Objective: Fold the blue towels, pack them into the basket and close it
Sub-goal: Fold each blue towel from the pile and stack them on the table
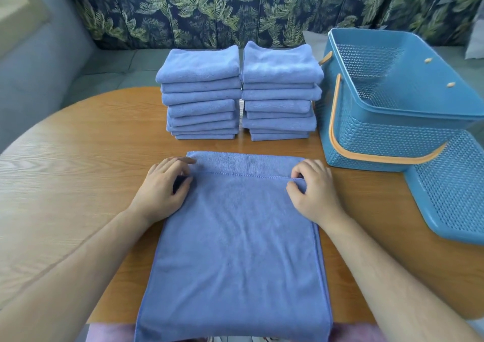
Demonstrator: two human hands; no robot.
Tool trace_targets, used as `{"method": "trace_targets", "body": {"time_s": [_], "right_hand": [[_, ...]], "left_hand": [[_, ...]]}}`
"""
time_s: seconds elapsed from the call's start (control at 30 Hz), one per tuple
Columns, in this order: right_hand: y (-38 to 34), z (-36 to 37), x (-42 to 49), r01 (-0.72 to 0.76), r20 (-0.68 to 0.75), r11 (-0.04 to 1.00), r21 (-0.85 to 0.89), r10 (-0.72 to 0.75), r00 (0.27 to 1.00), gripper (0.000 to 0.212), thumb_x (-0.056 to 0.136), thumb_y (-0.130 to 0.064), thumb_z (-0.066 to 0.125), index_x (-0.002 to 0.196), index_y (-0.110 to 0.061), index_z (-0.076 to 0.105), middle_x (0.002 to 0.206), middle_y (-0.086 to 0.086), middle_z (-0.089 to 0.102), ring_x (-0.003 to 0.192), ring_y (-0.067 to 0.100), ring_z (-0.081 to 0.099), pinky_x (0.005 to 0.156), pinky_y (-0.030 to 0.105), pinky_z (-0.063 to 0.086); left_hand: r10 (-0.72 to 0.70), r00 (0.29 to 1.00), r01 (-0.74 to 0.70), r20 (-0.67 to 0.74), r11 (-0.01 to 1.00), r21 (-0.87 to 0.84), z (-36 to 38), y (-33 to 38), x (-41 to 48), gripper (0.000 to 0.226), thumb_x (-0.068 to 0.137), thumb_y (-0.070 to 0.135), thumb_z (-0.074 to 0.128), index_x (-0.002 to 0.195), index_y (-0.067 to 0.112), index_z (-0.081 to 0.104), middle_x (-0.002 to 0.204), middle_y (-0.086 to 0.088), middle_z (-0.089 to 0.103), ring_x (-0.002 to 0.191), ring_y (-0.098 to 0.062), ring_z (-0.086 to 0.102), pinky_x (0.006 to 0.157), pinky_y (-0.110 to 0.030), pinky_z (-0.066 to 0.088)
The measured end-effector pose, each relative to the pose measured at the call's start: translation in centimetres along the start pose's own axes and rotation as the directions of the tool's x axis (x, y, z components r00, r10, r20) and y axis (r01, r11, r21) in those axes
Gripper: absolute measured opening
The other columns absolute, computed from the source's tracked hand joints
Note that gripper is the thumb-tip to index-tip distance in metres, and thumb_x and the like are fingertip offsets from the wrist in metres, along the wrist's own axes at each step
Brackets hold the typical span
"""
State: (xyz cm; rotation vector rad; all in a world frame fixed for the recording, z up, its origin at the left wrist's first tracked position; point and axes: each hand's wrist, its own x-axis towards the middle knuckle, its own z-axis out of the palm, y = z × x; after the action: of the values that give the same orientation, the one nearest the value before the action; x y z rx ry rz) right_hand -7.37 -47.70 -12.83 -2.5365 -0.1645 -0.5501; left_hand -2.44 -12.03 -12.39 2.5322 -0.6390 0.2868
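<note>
On the table (78,137), the left grip (163,184) and right grip (311,187) each pinch a corner of the flat towel (235,237). Past them stand two stacks (200,92). Right of them sits the open basket (387,137) by its lid (450,192).

A round wooden table (78,137) fronts a grey bench (39,79) (palm-leaf backrest (209,6) behind), daylit.
</note>
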Motion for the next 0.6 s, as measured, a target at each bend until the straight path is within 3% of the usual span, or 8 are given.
{"method": "trace_targets", "body": {"time_s": [0.1, 0.17, 0.27, 0.47, 0.6], "right_hand": [[0.07, -0.30, 0.03, -0.053, -0.037, 0.983, 0.174, 0.061, 0.997, 0.007, 0.085, -0.017, 0.061, 0.082, -0.018, 0.054, 0.082, -0.009, 0.059, 0.081, 0.016, 0.055, 0.078, 0.038, 0.045], [0.10, -0.42, 0.01, -0.159, -0.027, 0.954, 0.256, 0.172, 0.985, 0.013, 0.089, -0.015, 0.066, 0.083, -0.022, 0.056, 0.079, -0.011, 0.060, 0.077, 0.010, 0.057, 0.073, 0.032, 0.046], [0.47, -0.29, -0.10, -0.264, -0.014, 0.901, 0.344, 0.286, 0.958, 0.014, 0.093, -0.020, 0.069, 0.085, -0.025, 0.059, 0.071, -0.013, 0.061, 0.066, 0.008, 0.056, 0.064, 0.026, 0.044], [0.34, -0.27, 0.07, -0.289, -0.043, 0.942, 0.171, 0.301, 0.953, 0.008, 0.092, -0.030, 0.068, 0.087, -0.026, 0.064, 0.069, -0.021, 0.059, 0.061, 0.008, 0.054, 0.057, 0.022, 0.038], [0.21, -0.03, 0.27, -0.285, -0.017, 0.955, 0.082, 0.287, 0.958, 0.003, 0.090, -0.030, 0.068, 0.089, -0.028, 0.066, 0.071, -0.019, 0.061, 0.066, 0.006, 0.055, 0.064, 0.029, 0.045]], "left_hand": [[-0.027, 1.000, 0.026, -0.007, 0.999, -0.035, 0.11, -0.14, 0.07, 0.010, 0.094, 0.032, 0.048, 0.096, 0.024, 0.053, 0.108, 0.019, 0.065, 0.101, -0.011, 0.059, 0.083, -0.037, 0.040], [-0.052, 0.998, 0.050, -0.040, 0.998, -0.031, 0.08, -0.25, 0.11, 0.014, 0.094, 0.036, 0.046, 0.096, 0.024, 0.053, 0.091, 0.015, 0.061, 0.088, -0.013, 0.057, 0.079, -0.037, 0.039], [-0.077, 0.991, 0.072, -0.105, 0.996, -0.045, -0.09, -0.17, 0.00, 0.013, 0.094, 0.034, 0.051, 0.095, 0.021, 0.053, 0.083, 0.015, 0.054, 0.079, -0.009, 0.049, 0.076, -0.035, 0.037], [-0.075, 0.991, 0.072, -0.112, 0.997, -0.026, -0.03, -0.17, 0.29, 0.017, 0.093, 0.034, 0.054, 0.097, 0.018, 0.058, 0.082, 0.014, 0.056, 0.077, -0.010, 0.050, 0.075, -0.034, 0.040], [-0.101, 0.990, 0.101, -0.103, 0.995, 0.000, 0.08, 0.03, 0.47, 0.030, 0.090, 0.032, 0.058, 0.111, 0.014, 0.069, 0.083, 0.011, 0.060, 0.086, -0.014, 0.054, 0.078, -0.028, 0.041]]}}
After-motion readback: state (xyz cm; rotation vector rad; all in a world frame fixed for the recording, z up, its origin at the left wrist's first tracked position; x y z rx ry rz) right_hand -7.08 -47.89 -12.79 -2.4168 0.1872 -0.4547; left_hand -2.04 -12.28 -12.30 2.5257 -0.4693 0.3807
